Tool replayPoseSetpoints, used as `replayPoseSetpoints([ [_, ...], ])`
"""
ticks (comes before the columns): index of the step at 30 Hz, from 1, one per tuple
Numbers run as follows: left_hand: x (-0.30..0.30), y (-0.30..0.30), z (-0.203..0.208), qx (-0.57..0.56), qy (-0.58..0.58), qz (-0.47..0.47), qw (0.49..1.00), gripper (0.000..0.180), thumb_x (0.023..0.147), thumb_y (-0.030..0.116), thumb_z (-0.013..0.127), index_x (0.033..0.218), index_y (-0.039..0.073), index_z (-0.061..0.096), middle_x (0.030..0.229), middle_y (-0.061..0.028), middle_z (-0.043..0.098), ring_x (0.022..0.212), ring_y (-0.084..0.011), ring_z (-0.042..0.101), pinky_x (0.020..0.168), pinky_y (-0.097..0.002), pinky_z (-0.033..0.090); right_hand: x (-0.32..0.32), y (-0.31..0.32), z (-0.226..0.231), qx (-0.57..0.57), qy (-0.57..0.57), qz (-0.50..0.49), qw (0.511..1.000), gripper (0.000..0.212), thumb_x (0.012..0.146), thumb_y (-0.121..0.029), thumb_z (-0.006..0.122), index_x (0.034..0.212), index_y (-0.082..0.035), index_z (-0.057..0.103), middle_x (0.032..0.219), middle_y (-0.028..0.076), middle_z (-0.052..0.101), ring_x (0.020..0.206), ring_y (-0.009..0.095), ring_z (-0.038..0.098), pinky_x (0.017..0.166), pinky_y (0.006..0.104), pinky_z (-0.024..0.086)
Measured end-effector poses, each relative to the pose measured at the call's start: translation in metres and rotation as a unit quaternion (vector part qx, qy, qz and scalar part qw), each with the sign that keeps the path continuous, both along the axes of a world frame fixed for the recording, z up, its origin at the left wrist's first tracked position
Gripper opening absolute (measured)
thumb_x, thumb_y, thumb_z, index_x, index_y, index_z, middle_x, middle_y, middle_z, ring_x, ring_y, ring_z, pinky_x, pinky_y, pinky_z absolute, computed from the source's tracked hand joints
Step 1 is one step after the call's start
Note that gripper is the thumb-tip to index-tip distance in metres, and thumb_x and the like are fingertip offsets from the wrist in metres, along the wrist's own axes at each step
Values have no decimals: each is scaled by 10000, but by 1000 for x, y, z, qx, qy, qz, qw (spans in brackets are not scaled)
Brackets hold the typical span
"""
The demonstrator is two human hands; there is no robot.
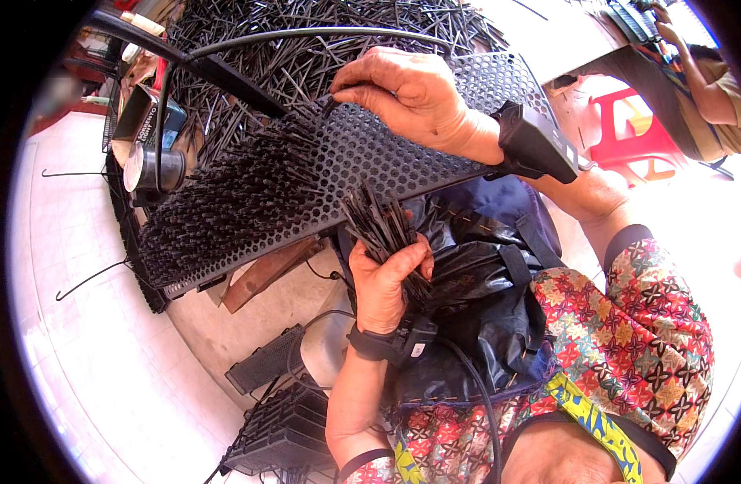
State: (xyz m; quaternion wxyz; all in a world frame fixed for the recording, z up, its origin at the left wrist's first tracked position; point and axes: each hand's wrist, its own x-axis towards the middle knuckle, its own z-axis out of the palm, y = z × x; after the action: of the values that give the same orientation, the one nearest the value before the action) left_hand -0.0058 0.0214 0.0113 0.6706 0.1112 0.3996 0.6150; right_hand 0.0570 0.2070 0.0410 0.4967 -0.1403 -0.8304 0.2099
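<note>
My left hand [387, 282] is closed around a bundle of thin black strips [378, 226], their ends fanning out past the fingers. Above the perforated black panel [395, 153], my right hand [419, 97] pinches thumb and forefinger together at the tip of a black strip [328, 106], mostly hidden by the fingers. Many short black strips [233, 189] stand upright in the panel's holes over its left part, densely packed like bristles. Toward the right, the holes show bare. Both wrists wear black strapped devices.
A large heap of loose black strips [249, 56] lies behind the panel. A black bar [193, 64] crosses at upper left, near a spool [156, 168] and a box [136, 117]. Black crates [282, 427] stand below. A red plastic stool [633, 137] and another person [709, 97] are at right.
</note>
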Motion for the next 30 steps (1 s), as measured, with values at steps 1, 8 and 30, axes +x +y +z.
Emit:
replayPoseSetpoints([
  [1,0,0,0,1,0,-1,1000,359,668,-7,605,996,-63,471,688,-101,540,520,-170,509,487,-262,435,1,0,-1,6,-10,9,1000,119,705,-111,642,793,-50,590,675,77,571,618,234,570,530,290,457],
  [8,-1,1,-1,7,3,0,1000,359,664,13,619,983,-62,475,685,-101,538,525,-173,509,484,-265,434,7,-1,-2,3,-25,71,997,126,699,-93,640,809,-58,589,693,75,579,668,240,575,587,311,470],
  [30,-1,0,-1,-4,-26,8,1000,366,675,-16,605,1013,-62,473,706,-109,559,523,-178,521,484,-269,443,-4,32,22,21,-157,137,978,116,776,-59,571,869,4,546,727,110,603,682,228,622,587,274,494],
])
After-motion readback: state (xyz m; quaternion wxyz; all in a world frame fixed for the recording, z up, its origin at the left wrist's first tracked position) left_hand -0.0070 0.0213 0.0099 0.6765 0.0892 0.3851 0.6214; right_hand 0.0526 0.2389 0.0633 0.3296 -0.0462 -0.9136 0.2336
